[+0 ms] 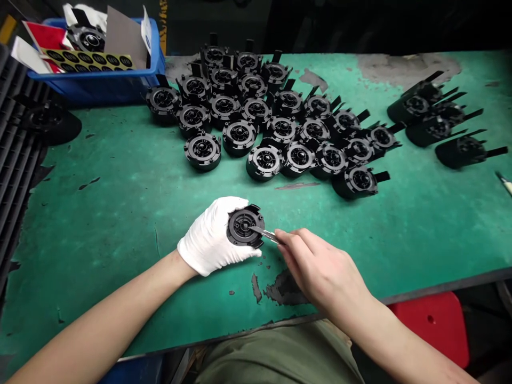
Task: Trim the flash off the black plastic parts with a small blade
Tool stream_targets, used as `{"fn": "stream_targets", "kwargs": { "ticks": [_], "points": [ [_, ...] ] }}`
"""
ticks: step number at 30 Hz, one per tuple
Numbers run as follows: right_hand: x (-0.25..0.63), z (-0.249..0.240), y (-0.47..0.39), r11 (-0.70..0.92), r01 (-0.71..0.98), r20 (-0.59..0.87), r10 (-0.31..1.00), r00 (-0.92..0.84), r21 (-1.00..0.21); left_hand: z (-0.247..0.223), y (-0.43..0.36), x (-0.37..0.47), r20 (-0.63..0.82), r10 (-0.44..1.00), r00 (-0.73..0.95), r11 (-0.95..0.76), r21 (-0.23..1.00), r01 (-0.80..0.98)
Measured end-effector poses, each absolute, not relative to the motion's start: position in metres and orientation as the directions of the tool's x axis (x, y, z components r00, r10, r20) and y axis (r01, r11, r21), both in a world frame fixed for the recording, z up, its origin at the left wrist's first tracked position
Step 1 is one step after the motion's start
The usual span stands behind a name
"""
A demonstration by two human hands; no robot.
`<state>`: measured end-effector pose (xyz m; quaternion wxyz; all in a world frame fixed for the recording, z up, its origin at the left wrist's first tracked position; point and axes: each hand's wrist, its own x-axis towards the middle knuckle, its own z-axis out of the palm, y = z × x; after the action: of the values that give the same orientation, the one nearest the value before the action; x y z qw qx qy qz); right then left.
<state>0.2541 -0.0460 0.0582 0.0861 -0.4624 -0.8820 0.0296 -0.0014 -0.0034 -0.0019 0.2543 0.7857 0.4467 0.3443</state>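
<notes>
Closed in a tight pinch at the near right, bare fingers of the right hand (pixel 320 266) on a slim metal tool (pixel 269 234), with its tip at or just beside the centre of a round black part (pixel 238 233). Just left, curled around the rim of that part and parted only by its width, gloved fingers of the left hand (pixel 216 234). White cloth for the glove, wrinkled; concentric rings and ribs on the part's upturned face. Beneath, a green surface (pixel 120 176), scuffed, with dark worn patches. Farther off, in the middle, a dense cluster of about twenty-three glossy cylindrical units (pixel 240 134), many with a flat tab. At far right, five similar units (pixel 460 152); at far left, one dark unit (pixel 62 128) beside a slatted grey rack (pixel 16 170). Behind, one blue plastic bin (pixel 100 88), with one black unit (pixel 90 38) and one sheet of round black stickers (pixel 88 58) inside.
</notes>
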Motion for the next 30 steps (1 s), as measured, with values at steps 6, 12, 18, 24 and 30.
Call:
{"fn": "stream_targets", "kwargs": {
  "ticks": [6, 12, 18, 24, 30],
  "points": [
    [0.253, 0.053, -0.057, 0.568, 0.82, 0.098, 0.822, -0.561, -0.071, -0.002, -0.003, -0.002, 0.331, 0.868, 0.369, -0.489, 0.693, 0.529],
    [0.248, 0.059, -0.056, 0.615, 0.788, 0.08, 0.788, -0.611, -0.039, 0.001, -0.002, -0.001, 0.342, 0.864, 0.369, -0.497, 0.7, 0.513],
    [0.257, 0.059, -0.046, 0.625, 0.757, 0.093, 0.779, -0.62, -0.19, 0.001, -0.003, -0.001, 0.306, 0.879, 0.366, -0.467, 0.711, 0.526],
    [0.266, 0.055, -0.043, 0.558, 0.772, 0.112, 0.826, -0.552, -0.304, 0.0, -0.003, -0.001, 0.378, 0.857, 0.35, -0.512, 0.698, 0.501],
    [0.263, 0.051, -0.04, 0.562, 0.782, 0.113, 0.825, -0.554, -0.27, 0.008, 0.001, -0.008, 0.253, 0.828, 0.5, -0.499, 0.741, 0.45]
  ]
}}
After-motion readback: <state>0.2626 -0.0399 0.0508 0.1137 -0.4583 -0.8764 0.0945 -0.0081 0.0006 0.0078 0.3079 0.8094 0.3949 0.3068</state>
